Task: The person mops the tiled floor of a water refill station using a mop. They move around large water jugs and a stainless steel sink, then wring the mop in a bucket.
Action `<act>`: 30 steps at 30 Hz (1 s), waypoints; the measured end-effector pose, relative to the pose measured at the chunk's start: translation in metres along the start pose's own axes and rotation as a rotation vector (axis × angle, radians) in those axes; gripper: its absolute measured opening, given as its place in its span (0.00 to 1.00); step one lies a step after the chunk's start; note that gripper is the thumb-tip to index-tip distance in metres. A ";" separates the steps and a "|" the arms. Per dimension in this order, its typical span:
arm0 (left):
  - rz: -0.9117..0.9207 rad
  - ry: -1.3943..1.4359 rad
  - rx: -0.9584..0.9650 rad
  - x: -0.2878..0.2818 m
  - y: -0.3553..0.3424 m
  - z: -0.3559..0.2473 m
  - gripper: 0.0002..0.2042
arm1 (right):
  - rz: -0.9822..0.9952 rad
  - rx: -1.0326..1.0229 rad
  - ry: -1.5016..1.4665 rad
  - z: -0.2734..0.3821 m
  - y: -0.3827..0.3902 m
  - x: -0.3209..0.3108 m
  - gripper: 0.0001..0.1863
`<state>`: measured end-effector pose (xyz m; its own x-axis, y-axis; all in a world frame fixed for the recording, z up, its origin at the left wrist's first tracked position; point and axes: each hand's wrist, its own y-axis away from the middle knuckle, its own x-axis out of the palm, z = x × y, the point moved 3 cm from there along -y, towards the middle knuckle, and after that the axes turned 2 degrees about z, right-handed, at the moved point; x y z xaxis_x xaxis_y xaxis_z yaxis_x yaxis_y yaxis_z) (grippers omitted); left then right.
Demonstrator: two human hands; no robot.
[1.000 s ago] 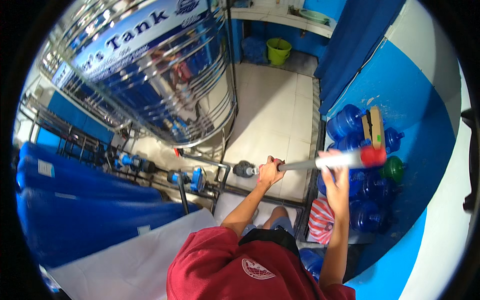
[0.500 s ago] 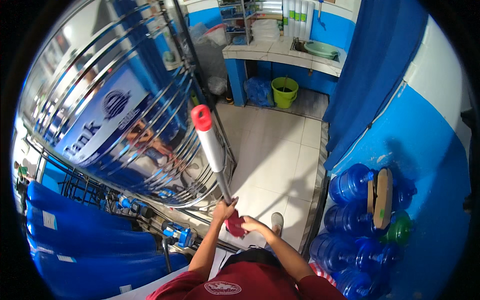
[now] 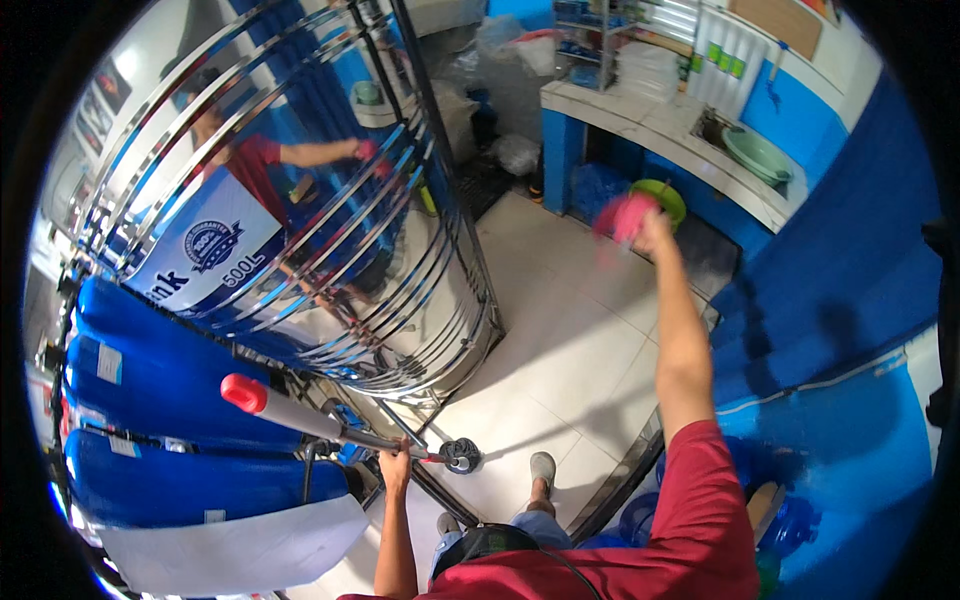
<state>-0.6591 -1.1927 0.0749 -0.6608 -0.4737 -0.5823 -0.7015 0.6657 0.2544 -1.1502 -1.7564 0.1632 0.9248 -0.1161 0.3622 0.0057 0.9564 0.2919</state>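
My left hand (image 3: 395, 465) is wrapped round the grey pole of a mop (image 3: 365, 438). The pole slants, its red-tipped grip end pointing left, and the dark round mop head (image 3: 460, 456) is low by the floor near my feet. With the arm stretched forward and right, my right hand (image 3: 654, 235) grips a pinkish-red cloth (image 3: 622, 215), smeared by motion. Beyond that cloth, a lime-green bucket (image 3: 668, 200) stands under the counter, partly hidden by the cloth and hand.
A shiny ribbed steel tank (image 3: 400, 290) stands in a dark frame at left, above blue drums (image 3: 190, 400). A tiled counter (image 3: 640, 130) with a sink and green basin (image 3: 755, 155) is at far right. A blue curtain (image 3: 800, 270) and blue water jugs (image 3: 790, 530) line the right side.
My right hand has left the mop pole and swung far forward and right, carrying the red cloth. The mop's grip end has tipped down to the left. The view has turned.
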 end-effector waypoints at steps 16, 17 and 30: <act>0.380 -0.265 0.184 0.072 0.003 0.018 0.21 | 1.202 -0.530 0.319 -0.044 0.455 0.222 0.50; 0.425 -0.314 0.206 0.072 0.006 0.018 0.20 | 1.107 -0.566 0.342 -0.041 0.471 0.232 0.45; 0.292 -0.456 0.290 -0.099 0.133 0.047 0.14 | 1.622 -0.216 -0.181 -0.064 0.698 0.358 0.19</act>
<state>-0.6747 -1.0300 0.1303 -0.5887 0.0039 -0.8083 -0.3654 0.8907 0.2704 -0.7906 -1.1129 0.4403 -0.0356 0.9689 0.2449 -0.8005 0.1190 -0.5874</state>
